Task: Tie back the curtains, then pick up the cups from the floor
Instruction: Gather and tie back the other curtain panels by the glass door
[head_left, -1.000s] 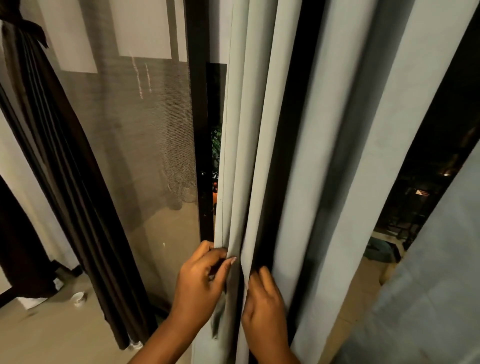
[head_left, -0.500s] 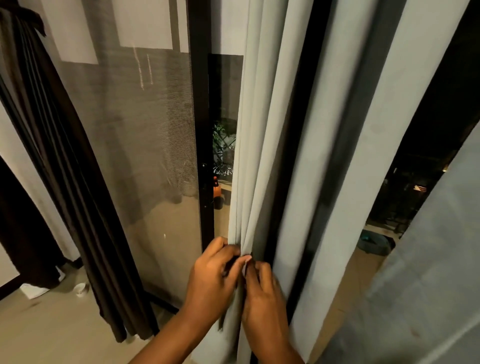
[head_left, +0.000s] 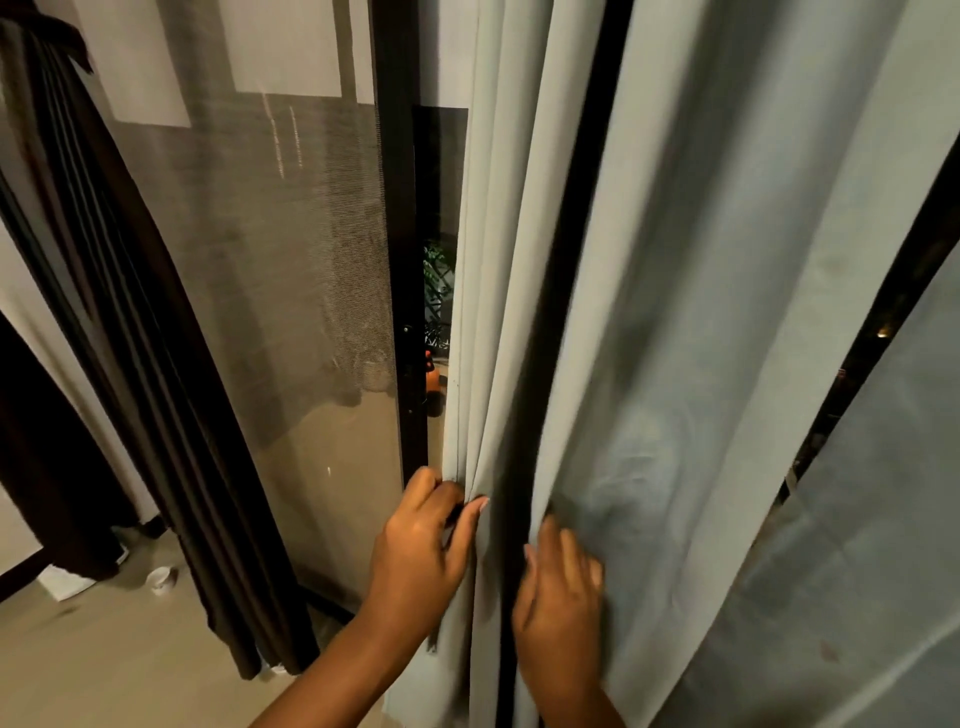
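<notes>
Smooth beige floor (head_left: 104, 670) down to the left of the left hand (head_left: 415, 566), and it runs up to a tall sliding door with a black frame (head_left: 397, 249) and a grey mesh screen panel (head_left: 291, 322). The frame's upright stands directly above the left hand. Through the narrow gap beside it, green leaves (head_left: 439, 275) and something orange (head_left: 431, 379) show outside in the dark; too small to say what the orange thing is.

The pale grey-green pleated fabric curtain (head_left: 675, 338) fills the whole right side, hanging in long folds. The left hand pinches its leading edge, thumb and fingers clamped on a bunch of pleats. The right hand (head_left: 558, 603) is just to the right of it, apart from it, fingers spread and fairly straight against the cloth, blurred, so whether it grips anything I cannot tell for certain; it looks flat on the fabric. A dark fold runs between the two hands.

Far left of the left hand, a dark brown pleated curtain (head_left: 135, 364) hangs gathered and slanted, its hem reaching the floor. Beyond its foot sits a small white cup (head_left: 162, 578) on the floor, well apart from both hands, with a white flat object (head_left: 67, 584) lying near it against the wall.
</notes>
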